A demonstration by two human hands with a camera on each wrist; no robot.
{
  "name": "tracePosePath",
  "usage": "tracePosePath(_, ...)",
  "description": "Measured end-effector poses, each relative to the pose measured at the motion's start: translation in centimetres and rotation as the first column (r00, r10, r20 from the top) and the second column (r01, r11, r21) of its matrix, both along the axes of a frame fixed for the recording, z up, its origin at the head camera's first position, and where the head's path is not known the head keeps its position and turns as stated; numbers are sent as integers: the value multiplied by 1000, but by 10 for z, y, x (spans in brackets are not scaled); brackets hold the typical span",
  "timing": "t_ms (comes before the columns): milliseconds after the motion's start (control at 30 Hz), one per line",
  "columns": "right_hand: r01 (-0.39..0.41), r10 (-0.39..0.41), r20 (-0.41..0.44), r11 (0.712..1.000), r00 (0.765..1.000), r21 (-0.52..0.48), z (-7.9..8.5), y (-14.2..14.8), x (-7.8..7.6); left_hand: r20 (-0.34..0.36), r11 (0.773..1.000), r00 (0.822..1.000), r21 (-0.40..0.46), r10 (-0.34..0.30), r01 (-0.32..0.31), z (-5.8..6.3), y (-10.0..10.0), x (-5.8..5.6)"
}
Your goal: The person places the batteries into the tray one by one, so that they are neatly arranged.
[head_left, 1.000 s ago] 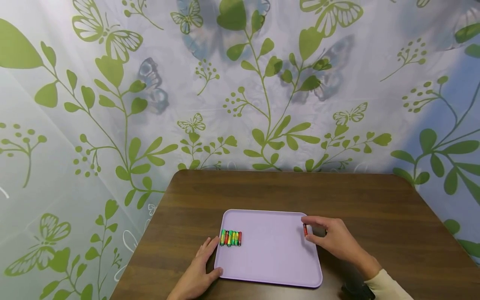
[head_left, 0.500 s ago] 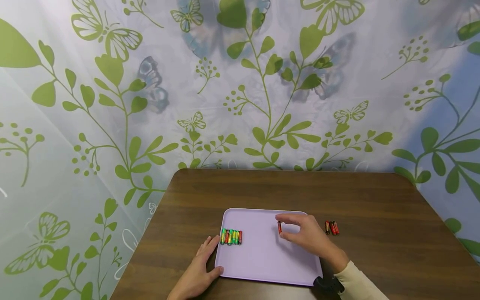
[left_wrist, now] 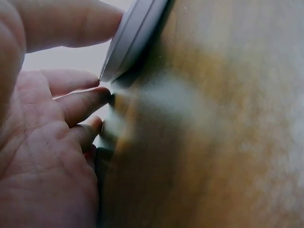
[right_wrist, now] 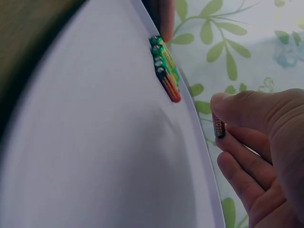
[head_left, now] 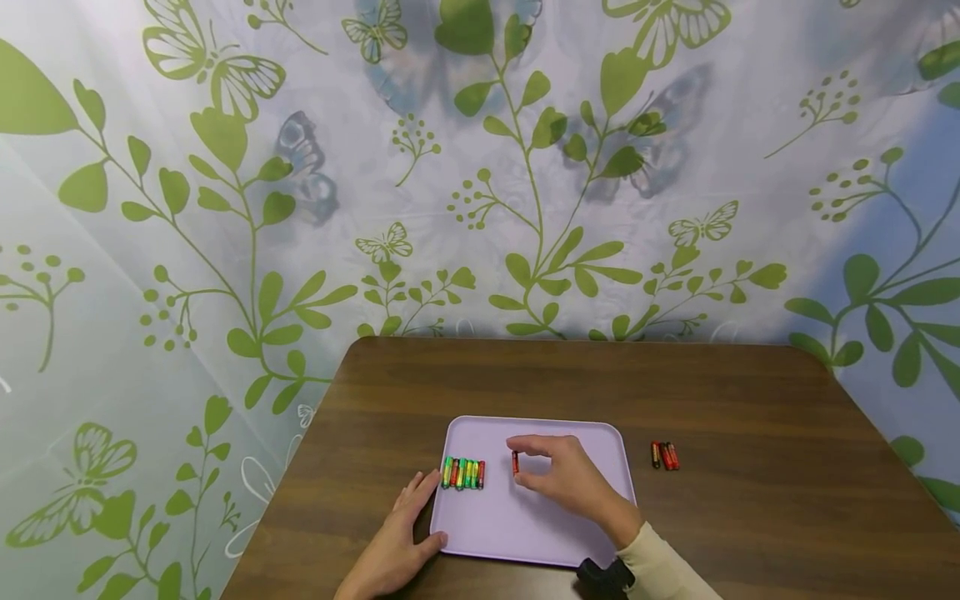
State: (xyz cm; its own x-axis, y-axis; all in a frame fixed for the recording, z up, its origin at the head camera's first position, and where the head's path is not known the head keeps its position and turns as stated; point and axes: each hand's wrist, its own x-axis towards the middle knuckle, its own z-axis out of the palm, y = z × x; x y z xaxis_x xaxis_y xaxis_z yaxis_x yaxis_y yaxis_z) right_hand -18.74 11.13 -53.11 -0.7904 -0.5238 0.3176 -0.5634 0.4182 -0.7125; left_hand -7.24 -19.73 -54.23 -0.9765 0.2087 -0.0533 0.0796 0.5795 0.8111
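My right hand (head_left: 573, 479) pinches a red-and-black battery (head_left: 515, 463) upright between thumb and fingertips, over the middle of a lilac tray (head_left: 525, 533). In the right wrist view the battery (right_wrist: 219, 126) shows gold lettering and a dark end below my thumb. A row of several green-yellow and red batteries (head_left: 462, 473) lies side by side along the tray's left edge. My left hand (head_left: 393, 542) rests against that edge, fingers extended and thumb at the near corner. In the left wrist view its thumb (left_wrist: 76, 23) touches the tray rim (left_wrist: 130, 40).
Three red-and-black batteries (head_left: 664, 455) lie together on the brown wooden table (head_left: 750, 517), right of the tray. Behind the table hangs a cloth (head_left: 420, 183) printed with green leaves and butterflies. A black device (head_left: 603, 577) sits at my right wrist.
My right hand has carried the pinched battery leftward from the tray's right edge to its middle. The three batteries on the table have come into sight. My left hand stays put.
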Motion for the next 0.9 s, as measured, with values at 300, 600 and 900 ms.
tracePosePath(300, -36, 36, 24, 999, 999, 1, -9, -30, 1, 7, 1000, 1000, -4, 3, -3, 0, 0, -1)
tracePosePath(600, -31, 34, -25, 995, 999, 99, -15, -48, 2, -3, 1000, 1000, 8, -10, 10, 1, 0, 0)
tracePosePath(900, 13, 0, -92, 989, 996, 145, -16, -57, 4, 3, 1000, 1000, 9, 3, -3, 3, 1, 0)
